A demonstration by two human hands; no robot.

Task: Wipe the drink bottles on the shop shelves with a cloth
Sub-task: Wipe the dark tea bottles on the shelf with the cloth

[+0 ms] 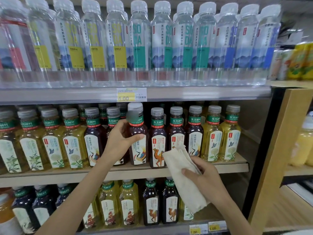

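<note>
- Bottle of dark tea [139, 128] is in the front row of the middle shelf [50, 177]. Its cap is a little higher than the caps beside it and looks blurred, and we cannot tell if its base touches the shelf board.
- Our left hand [118, 139] grips it at the shoulder, thumb across the front and fingers curled behind. We judge this grip good, because it leaves the label and lower body free for wiping.
- Our right hand [209, 183] pinches the folded cream cloth [183, 173] between thumb and fingers. The cloth is just beside the held bottle, in front of the camel-label bottle [157, 133], and seems not yet to touch the one we hold.
- To do this step well, we should bring the bottle clear of the row and lay the flat of the cloth on its body. Then we wipe from the neck down, turning it with the left hand so the back is reached too.
- Cap and neck need a pass also, so the left hand should shift lower for that.
- Neighbours stand tight on both sides, so we should set it back straight and slowly, or the row could tip.
</note>
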